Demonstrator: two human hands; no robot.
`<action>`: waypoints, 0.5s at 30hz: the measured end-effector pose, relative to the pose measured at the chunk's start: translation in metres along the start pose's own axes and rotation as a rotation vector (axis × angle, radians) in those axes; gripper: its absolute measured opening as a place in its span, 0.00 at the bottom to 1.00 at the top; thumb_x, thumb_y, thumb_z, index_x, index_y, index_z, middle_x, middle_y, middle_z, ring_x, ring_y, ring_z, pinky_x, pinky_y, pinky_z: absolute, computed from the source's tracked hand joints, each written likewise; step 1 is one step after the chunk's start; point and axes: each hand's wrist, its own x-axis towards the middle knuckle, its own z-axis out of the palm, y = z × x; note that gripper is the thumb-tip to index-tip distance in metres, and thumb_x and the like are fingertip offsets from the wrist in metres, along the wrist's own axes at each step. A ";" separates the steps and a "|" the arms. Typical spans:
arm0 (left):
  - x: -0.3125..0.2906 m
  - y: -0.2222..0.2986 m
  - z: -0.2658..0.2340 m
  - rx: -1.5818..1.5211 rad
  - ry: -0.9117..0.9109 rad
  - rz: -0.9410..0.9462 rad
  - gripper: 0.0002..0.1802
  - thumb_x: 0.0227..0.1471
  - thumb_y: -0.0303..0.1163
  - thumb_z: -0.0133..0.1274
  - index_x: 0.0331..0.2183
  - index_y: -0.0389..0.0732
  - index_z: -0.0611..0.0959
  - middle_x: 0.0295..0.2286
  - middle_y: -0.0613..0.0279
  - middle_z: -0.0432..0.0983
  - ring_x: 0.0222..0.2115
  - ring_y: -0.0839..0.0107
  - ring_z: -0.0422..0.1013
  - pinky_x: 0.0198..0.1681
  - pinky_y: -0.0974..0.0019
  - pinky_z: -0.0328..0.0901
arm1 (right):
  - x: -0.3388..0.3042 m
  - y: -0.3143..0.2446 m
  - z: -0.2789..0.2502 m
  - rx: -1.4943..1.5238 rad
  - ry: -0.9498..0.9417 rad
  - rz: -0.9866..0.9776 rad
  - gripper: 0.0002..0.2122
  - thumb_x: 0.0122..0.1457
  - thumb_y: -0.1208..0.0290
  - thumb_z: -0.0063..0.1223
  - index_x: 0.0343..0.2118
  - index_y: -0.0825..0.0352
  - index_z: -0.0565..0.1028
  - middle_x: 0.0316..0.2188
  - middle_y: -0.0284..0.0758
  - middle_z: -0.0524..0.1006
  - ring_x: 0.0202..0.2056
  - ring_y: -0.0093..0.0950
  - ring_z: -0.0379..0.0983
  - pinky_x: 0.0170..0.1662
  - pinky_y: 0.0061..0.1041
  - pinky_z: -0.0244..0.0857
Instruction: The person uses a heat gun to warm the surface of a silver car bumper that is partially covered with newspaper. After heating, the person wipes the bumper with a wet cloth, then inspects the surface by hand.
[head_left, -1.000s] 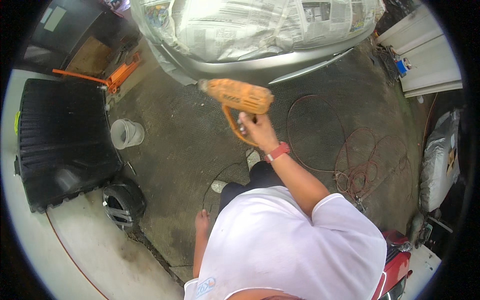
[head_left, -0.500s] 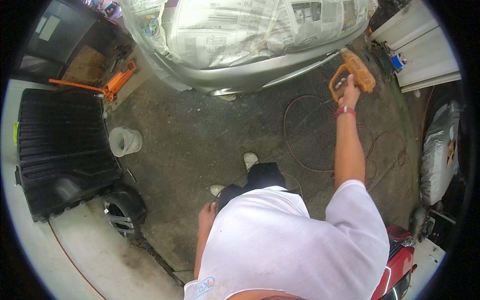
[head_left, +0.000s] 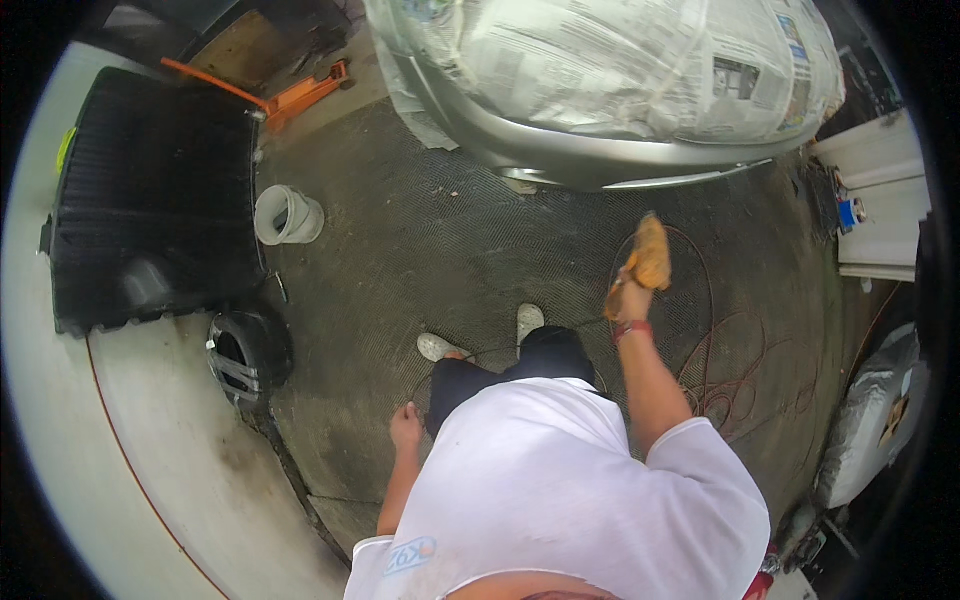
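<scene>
My right hand (head_left: 632, 298) is closed round the handle of a yellow-orange heat gun (head_left: 653, 252), held out low over the floor, short of the car; the gun is a little blurred. Ahead stands a silver car bumper (head_left: 580, 160), with newspaper masking (head_left: 600, 70) and clear film above it. Down at my left side, my left hand (head_left: 407, 426) has its fingers closed. A thin dark cord (head_left: 475, 351) passes in front of my legs and reaches the fingertips of that hand, which seem to pinch it.
A white bucket (head_left: 290, 215), a black ribbed liner (head_left: 150, 200), a tyre (head_left: 250, 350) and an orange floor jack (head_left: 305, 95) lie to the left. A reddish hose (head_left: 710, 340) coils on the floor at right. Beyond it sits a plastic-wrapped part (head_left: 870, 420).
My right hand has drawn the heat gun back and down, away from the bumper. The view has shifted, and the cord now stretches across to my left hand.
</scene>
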 end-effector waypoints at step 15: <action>0.098 -0.109 -0.073 -0.232 -0.035 -0.226 0.25 0.72 0.47 0.50 0.41 0.33 0.89 0.36 0.48 0.86 0.39 0.53 0.80 0.48 0.53 0.71 | -0.131 0.010 0.365 -0.659 -0.714 -0.622 0.28 0.63 0.75 0.61 0.65 0.71 0.67 0.53 0.41 0.79 0.50 0.31 0.77 0.55 0.29 0.71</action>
